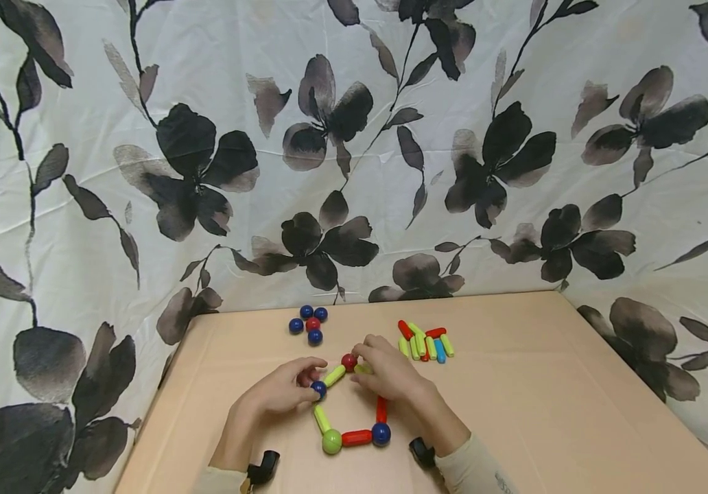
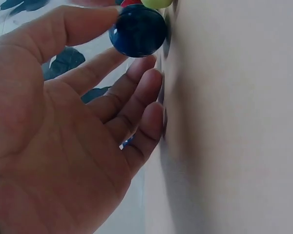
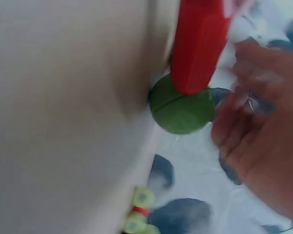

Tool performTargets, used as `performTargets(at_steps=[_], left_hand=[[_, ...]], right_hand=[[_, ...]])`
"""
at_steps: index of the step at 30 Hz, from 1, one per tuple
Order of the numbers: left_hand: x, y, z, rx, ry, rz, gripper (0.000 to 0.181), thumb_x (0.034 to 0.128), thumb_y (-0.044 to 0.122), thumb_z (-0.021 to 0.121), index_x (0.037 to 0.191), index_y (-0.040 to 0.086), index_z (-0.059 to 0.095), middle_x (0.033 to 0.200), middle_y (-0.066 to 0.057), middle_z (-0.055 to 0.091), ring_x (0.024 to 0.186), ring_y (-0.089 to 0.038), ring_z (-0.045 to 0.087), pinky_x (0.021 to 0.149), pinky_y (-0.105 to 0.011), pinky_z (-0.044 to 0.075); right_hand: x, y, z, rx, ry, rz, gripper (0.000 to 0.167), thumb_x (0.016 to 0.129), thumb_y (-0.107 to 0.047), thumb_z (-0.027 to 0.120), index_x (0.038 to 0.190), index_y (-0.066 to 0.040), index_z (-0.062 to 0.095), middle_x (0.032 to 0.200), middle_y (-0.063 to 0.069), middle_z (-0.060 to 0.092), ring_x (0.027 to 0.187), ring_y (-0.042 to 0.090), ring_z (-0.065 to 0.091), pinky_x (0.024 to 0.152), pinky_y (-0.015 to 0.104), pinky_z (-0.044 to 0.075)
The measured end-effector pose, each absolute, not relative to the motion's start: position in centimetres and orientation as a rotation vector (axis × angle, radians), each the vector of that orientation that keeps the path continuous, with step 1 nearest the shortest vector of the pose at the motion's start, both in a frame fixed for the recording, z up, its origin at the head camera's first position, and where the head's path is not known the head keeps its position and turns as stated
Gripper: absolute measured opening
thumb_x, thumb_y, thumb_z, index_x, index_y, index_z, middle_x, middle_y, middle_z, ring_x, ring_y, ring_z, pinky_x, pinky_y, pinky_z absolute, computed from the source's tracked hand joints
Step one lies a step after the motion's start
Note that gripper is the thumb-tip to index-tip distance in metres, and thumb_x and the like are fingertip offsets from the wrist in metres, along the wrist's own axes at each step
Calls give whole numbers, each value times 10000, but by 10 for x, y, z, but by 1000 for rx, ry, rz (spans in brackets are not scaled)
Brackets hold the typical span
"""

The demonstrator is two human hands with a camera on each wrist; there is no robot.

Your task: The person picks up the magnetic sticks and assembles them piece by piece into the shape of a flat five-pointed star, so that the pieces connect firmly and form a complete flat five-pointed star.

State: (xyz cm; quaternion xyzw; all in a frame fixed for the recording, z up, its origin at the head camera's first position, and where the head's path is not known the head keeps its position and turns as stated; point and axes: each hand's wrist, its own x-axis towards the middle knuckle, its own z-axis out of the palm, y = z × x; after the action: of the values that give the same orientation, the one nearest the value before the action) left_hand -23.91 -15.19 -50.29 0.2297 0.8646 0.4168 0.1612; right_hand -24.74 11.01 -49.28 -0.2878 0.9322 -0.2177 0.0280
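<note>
My left hand [image 1: 280, 390] pinches a blue ball [image 1: 319, 390] between thumb and fingers; the left wrist view shows this ball [image 2: 138, 31] at the thumb tip. A yellow-green rod [image 1: 334, 376] runs from it to a red ball [image 1: 349, 362]. My right hand [image 1: 392, 370] is at another yellow-green rod [image 1: 363, 368] beside the red ball; blur hides whether it grips. Near this hand in the right wrist view, a red rod [image 3: 198, 46] meets a green ball [image 3: 180, 107]. The ring's near side has a light-green ball [image 1: 332, 442], red rod [image 1: 357, 438] and blue ball [image 1: 381, 434].
Behind the ring, a red ball [image 1: 313, 324] sits amid several blue balls [image 1: 296, 326]. Right of them lies a group of loose rods [image 1: 432, 348] in yellow-green, red and blue. The tan tabletop [image 1: 533, 412] ends at a flower-patterned cloth [image 1: 403, 206].
</note>
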Motion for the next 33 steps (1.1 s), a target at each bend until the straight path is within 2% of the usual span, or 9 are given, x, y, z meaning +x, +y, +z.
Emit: performTargets(at_steps=[2,4,8,11,19,28,33], left_hand=[[-240,-153,-502,662,2464,1187,492,965,172,725,1416,42,577,1073,-51,615,964,-195,541,748,-245,450],[-241,-154,-502,666,2475,1175,433,1004,236,692,1391,63,605,1065,-39,630,952,-188,552,757,-252,449],[-242,-153,-505,647,2502,1164,322,1049,296,627,1310,115,674,1054,-5,667,938,-170,570,793,-278,467],[-244,-152,-507,651,2525,1150,270,1058,300,611,1255,145,710,1058,29,695,942,-150,579,832,-292,476],[-246,-151,-508,658,2510,1167,254,1058,291,610,1228,142,725,1048,26,710,920,-163,577,778,-278,456],[-245,-152,-509,655,2496,1191,244,1047,290,631,1198,130,735,1055,12,729,913,-173,584,736,-259,463],[-245,-152,-509,639,2479,1199,236,1046,282,633,1185,121,735,1015,0,719,769,-137,585,648,-247,458]], right_hand=[[-240,105,-484,-1016,2750,-701,252,959,-315,763,1175,-193,725,987,-38,643,878,97,549,772,237,497],[-233,99,-479,-1117,2550,-699,240,989,-315,725,1206,-212,726,944,-92,654,834,56,568,744,210,494],[-223,87,-481,-1225,2270,-603,367,1028,-380,656,1374,-258,665,927,-158,637,807,-26,550,736,163,473],[-218,79,-487,-1304,2229,-514,428,1021,-440,648,1416,-276,639,966,-168,601,827,-32,514,744,147,436],[-215,75,-491,-1356,2288,-505,392,917,-427,791,1268,-279,700,962,-161,581,824,-13,503,726,141,414],[-216,75,-489,-1291,2327,-542,369,908,-414,807,1221,-268,676,889,-110,577,756,-32,469,680,154,403],[-218,76,-490,-1306,2326,-544,384,908,-413,805,1242,-265,684,895,-108,584,768,-17,487,684,149,403]])
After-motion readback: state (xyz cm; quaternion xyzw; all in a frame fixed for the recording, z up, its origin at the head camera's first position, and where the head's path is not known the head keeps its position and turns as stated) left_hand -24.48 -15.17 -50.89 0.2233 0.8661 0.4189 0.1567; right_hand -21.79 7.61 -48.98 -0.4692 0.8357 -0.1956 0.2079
